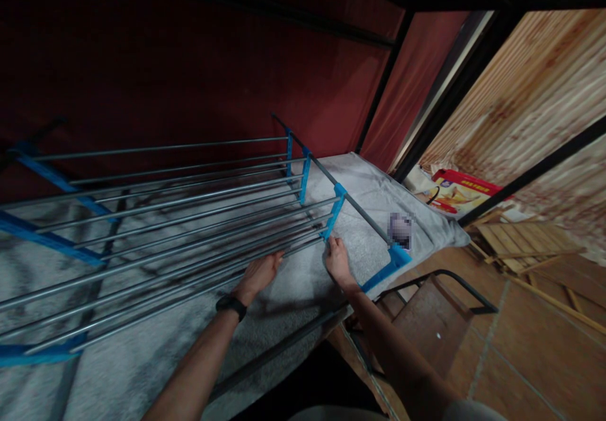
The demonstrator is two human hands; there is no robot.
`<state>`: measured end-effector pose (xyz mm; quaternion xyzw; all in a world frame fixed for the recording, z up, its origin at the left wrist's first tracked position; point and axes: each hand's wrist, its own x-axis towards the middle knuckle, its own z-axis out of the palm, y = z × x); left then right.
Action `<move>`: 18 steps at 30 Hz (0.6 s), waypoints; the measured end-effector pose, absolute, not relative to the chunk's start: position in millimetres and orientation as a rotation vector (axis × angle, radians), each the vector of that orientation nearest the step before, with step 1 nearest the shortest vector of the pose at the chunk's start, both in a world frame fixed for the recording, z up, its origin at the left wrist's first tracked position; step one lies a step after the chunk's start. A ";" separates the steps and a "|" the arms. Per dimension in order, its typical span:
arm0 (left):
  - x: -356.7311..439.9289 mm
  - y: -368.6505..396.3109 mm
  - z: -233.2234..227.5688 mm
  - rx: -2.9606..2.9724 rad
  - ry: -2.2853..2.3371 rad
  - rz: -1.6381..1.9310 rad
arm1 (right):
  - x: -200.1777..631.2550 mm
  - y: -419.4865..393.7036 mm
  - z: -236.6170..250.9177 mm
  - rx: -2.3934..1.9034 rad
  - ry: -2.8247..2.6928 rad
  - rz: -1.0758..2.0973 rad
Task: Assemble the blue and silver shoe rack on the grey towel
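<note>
The left hand (259, 274), with a black watch (231, 305) on its wrist, lies curled over the nearest grey metal rods (189, 219) of a drying rack (156, 213); the fingers wrap the rod but how tightly cannot be told. The right hand (337, 260) is just beside it, the two hands a little apart, its fingertips pinched on the lower end of a blue plastic bracket (334, 210) where the rods plug in.

The rack lies on its side across a grey fleece blanket (369, 187) that covers a mattress, and it reaches toward the blanket's right edge. Its long parallel rods run leftward to more blue brackets near the left edge. A darker rail (331, 181) crosses the brackets on the right and ends in a blue corner piece (396, 258) at the blanket's near right corner. A small blurred patch sits just above that corner piece; nothing in it can be made out.

Past the blanket's far right corner lies a red and yellow printed box (457, 192); its writing is too small to read. Behind the bed hangs a dark red curtain (189, 61) framed by black metal bars. To the right are a wood-grain wall (534, 93), stacked wooden slats (516, 238) on a terracotta tile floor (521, 358), and a black metal frame (454, 282) beside the bed.
</note>
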<state>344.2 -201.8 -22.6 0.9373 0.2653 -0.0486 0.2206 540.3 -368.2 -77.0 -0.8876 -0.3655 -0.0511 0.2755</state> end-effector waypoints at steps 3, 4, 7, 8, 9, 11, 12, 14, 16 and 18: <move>344.6 -200.5 -22.9 2.569 0.750 -0.144 | 541.2 -368.1 -77.9 -2.384 -0.988 -0.150; 344.6 -200.0 -22.8 2.560 0.752 -0.151 | 541.5 -368.0 -78.1 -2.388 -0.990 -0.151; 344.8 -198.9 -22.1 2.524 0.746 -0.157 | 542.0 -367.9 -78.5 -2.402 -0.982 -0.140; 344.8 -198.5 -21.9 2.513 0.743 -0.151 | 542.1 -367.9 -78.6 -2.400 -0.980 -0.137; 344.9 -198.0 -21.8 2.503 0.742 -0.144 | 542.1 -368.0 -78.8 -2.394 -0.979 -0.136; 345.2 -196.8 -22.5 2.487 0.742 -0.135 | 542.0 -368.2 -79.2 -2.375 -0.988 -0.143; 345.3 -196.1 -23.3 2.483 0.741 -0.135 | 541.9 -368.3 -79.4 -2.365 -0.993 -0.147; 345.5 -194.7 -25.5 2.480 0.733 -0.134 | 541.7 -368.5 -79.7 -2.353 -0.992 -0.153; 345.5 -193.7 -28.0 2.477 0.732 -0.136 | 541.6 -368.5 -79.8 -2.349 -0.989 -0.152; 345.4 -193.5 -29.7 2.477 0.742 -0.137 | 541.6 -368.5 -79.7 -2.349 -0.993 -0.153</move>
